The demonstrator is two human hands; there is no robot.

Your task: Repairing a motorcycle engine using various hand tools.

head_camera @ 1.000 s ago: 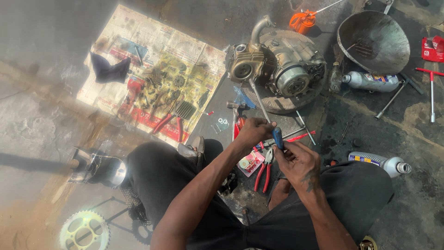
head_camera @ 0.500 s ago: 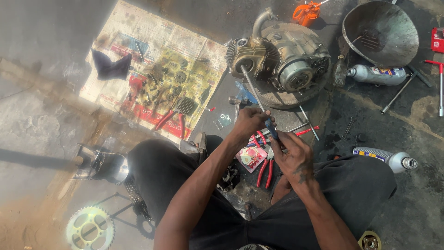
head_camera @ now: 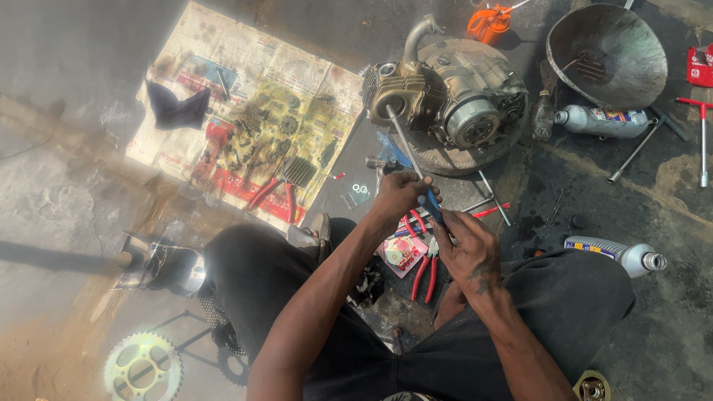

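Note:
I squat on the ground over a small motorcycle engine [head_camera: 453, 100] that rests on a round metal plate. My left hand [head_camera: 401, 194] and my right hand [head_camera: 464, 245] meet just in front of it, both closed around a long screwdriver with a blue handle [head_camera: 432, 202]. Its steel shaft [head_camera: 399, 141] slants up to the engine's cylinder end. Red-handled pliers [head_camera: 425, 271] and a small pink packet [head_camera: 401, 256] lie on the ground under my hands.
A newspaper sheet [head_camera: 245, 119] with dirty engine parts, a dark rag and red pliers lies at the left. A metal bowl [head_camera: 605, 52], two spray cans [head_camera: 601, 122], an orange oil can [head_camera: 486, 22] and a T-wrench [head_camera: 702, 137] sit to the right. A sprocket [head_camera: 141, 365] lies lower left.
My hands stay together on the screwdriver; the tool has tilted so its shaft now reaches the engine's cylinder end. The view has shifted slightly.

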